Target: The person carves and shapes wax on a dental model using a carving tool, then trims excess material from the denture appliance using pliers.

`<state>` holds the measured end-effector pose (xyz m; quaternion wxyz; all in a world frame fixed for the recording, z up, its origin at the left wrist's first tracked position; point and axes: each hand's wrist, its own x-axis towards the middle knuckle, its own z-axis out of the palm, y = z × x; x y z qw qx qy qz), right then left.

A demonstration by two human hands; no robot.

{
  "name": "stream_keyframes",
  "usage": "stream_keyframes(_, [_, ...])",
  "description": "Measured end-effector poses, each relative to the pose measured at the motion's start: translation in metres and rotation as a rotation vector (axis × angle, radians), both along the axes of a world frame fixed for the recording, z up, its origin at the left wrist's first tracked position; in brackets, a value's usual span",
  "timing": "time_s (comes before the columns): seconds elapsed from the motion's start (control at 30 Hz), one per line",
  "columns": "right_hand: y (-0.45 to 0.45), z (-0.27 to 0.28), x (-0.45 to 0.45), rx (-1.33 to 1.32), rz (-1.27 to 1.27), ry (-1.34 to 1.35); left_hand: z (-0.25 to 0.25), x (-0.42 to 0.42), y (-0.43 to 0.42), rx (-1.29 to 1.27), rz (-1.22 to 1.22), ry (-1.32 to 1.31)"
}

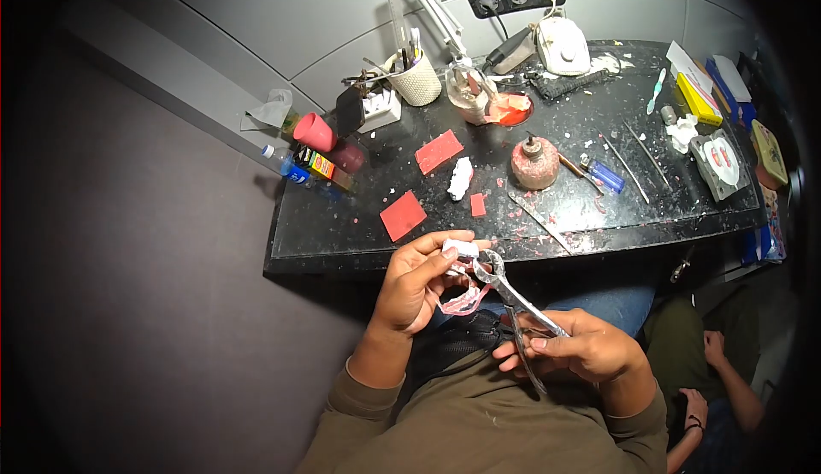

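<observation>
On the left, a red sheet (403,216) lay near the table's (342,262) front edge. Nearer, the left hand (407,290) pinched a white block (460,249), a pink arch-shaped piece (466,303) just below it. Rightward, metal pliers (530,310) met or nearly met that piece, contact unclear; the right hand (592,346) held their spread handles.

Around a speckled black table (329,228)
A white textured pen cup (416,82) stands near the back left corner, a clear plastic bottle with a blue cap (287,166) by the left edge, a white-and-turquoise toothbrush (657,91) towards the back right corner.
</observation>
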<state>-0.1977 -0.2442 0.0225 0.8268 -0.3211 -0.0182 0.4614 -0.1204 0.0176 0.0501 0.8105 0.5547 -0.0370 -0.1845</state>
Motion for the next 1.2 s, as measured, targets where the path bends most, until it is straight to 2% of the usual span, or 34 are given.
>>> stream_keyframes(0.17, [0.004, -0.004, -0.001, -0.041, 0.002, -0.062, -0.003, -0.003, -0.003, -0.050, -0.016, -0.023])
stream_keyframes(0.27, [0.003, 0.000, -0.002, -0.067, 0.014, -0.070, -0.015, -0.002, 0.002, 0.053, -0.029, -0.109])
stream_keyframes(0.33, [0.003, 0.003, -0.002, -0.069, 0.006, -0.078, -0.016, -0.002, 0.002, 0.220, -0.035, -0.318])
stream_keyframes(0.47, [0.000, 0.006, -0.001, -0.126, 0.056, -0.129, -0.016, -0.004, 0.005, 0.300, -0.135, -0.398])
stream_keyframes(0.6, [0.003, -0.002, -0.003, -0.096, 0.044, -0.137, -0.022, -0.006, 0.002, 0.353, -0.071, -0.435])
stream_keyframes(0.93, [0.008, 0.002, -0.006, -0.113, -0.029, -0.211, -0.030, -0.013, -0.018, 0.113, 0.076, -0.490])
stream_keyframes(1.13, [0.008, 0.001, -0.004, -0.097, -0.013, -0.114, -0.035, -0.009, -0.011, 0.248, 0.057, -0.654])
stream_keyframes(1.2, [0.011, 0.000, -0.004, -0.107, -0.016, -0.064, -0.034, -0.008, -0.007, 0.486, 0.039, -0.718])
